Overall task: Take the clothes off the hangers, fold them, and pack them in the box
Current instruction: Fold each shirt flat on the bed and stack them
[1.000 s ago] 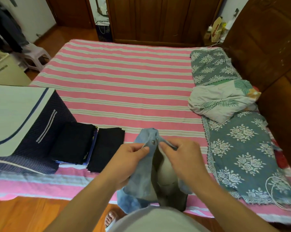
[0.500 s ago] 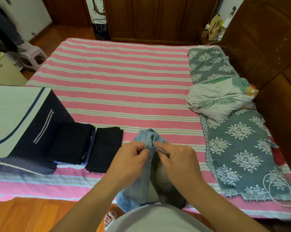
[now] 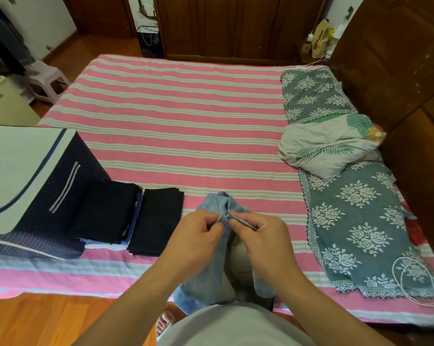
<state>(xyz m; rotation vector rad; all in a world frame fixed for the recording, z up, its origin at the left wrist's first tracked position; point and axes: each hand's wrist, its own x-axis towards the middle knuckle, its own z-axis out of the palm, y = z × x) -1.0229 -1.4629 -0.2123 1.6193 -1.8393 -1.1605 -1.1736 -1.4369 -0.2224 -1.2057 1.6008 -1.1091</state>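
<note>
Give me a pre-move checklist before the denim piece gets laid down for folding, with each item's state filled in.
1. Both hands hold the garment: ok. The left hand and right hand pinch the top edge of the light blue denim garment on either side of its metal button.
2. Button fastened: cannot tell.
3. Off the hanger: ok, no hanger shows on it.
4. Laying space: ok, striped bed sheet is bare ahead of the hands.
5. Folded pieces kept clear: ok, the black folded stacks lie to the left, apart from the denim.
6. Box ready: cannot tell. The navy dotted storage box is at the left; its inside is not visible.
</note>
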